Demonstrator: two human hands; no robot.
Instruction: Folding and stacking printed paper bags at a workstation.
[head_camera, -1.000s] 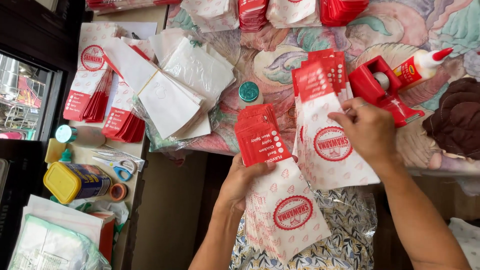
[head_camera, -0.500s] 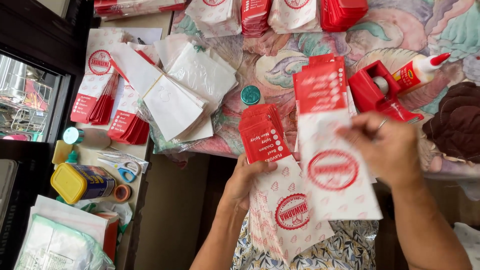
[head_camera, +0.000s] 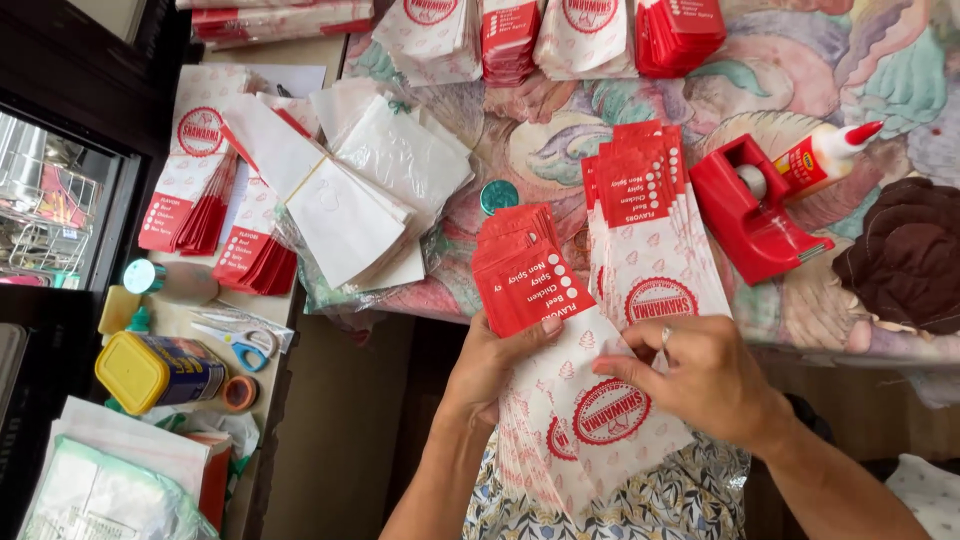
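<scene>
My left hand (head_camera: 492, 365) grips a fanned stack of red-and-white paper bags (head_camera: 545, 300) from below, thumb on its red end. My right hand (head_camera: 700, 375), a ring on one finger, pinches the top bag of that stack at its round red stamp (head_camera: 610, 412). A second pile of the same paper bags (head_camera: 650, 230) lies on the patterned tablecloth (head_camera: 560, 130) just beyond my right hand, touching its fingers.
A red tape dispenser (head_camera: 750, 215) and a glue bottle (head_camera: 825, 155) sit right of the pile. More bag bundles (head_camera: 560, 35) line the far edge. Plain white bags (head_camera: 350, 200) lie left. A side shelf holds scissors (head_camera: 235, 340) and a yellow-lidded tub (head_camera: 155, 372).
My right hand has come down from the second pile on the table onto the stack in my left hand. The left hand has kept its grip.
</scene>
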